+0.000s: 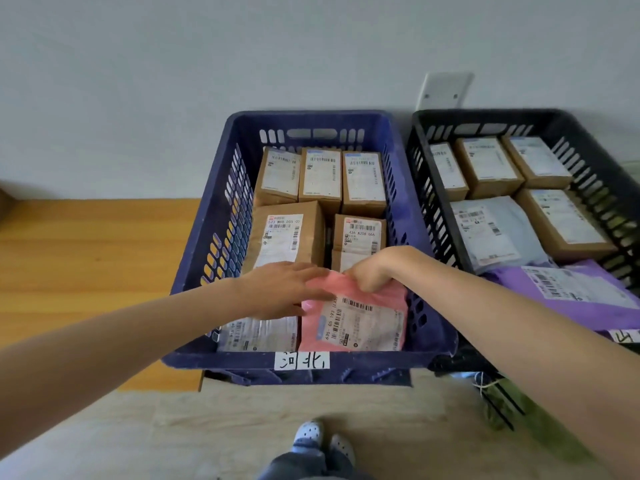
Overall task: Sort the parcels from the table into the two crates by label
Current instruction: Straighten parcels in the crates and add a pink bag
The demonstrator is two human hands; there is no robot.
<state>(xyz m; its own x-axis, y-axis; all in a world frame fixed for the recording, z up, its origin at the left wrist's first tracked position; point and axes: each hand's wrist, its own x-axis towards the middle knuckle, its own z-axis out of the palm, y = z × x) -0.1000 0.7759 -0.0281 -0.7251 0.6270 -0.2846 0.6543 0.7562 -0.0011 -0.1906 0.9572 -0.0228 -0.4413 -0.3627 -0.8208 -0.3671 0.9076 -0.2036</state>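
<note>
A pink mailer bag (356, 320) with a white label lies in the near right part of the blue crate (207, 244). My right hand (372, 270) pinches its far edge with curled fingers. My left hand (284, 289) lies flat, fingers straight, across the bag's left side and a grey mailer (258, 336) beside it. Several brown cardboard parcels (320, 174) fill the rest of the blue crate. The black crate (602, 188) to the right holds brown boxes, a pale grey mailer (495, 233) and a purple mailer (581, 296).
The blue crate carries a handwritten white tag (302, 361) on its near wall. A wooden tabletop (86, 271) stretches to the left. Both crates stand against a pale wall with a white socket plate (445, 90). My feet (323, 439) show on the light floor below.
</note>
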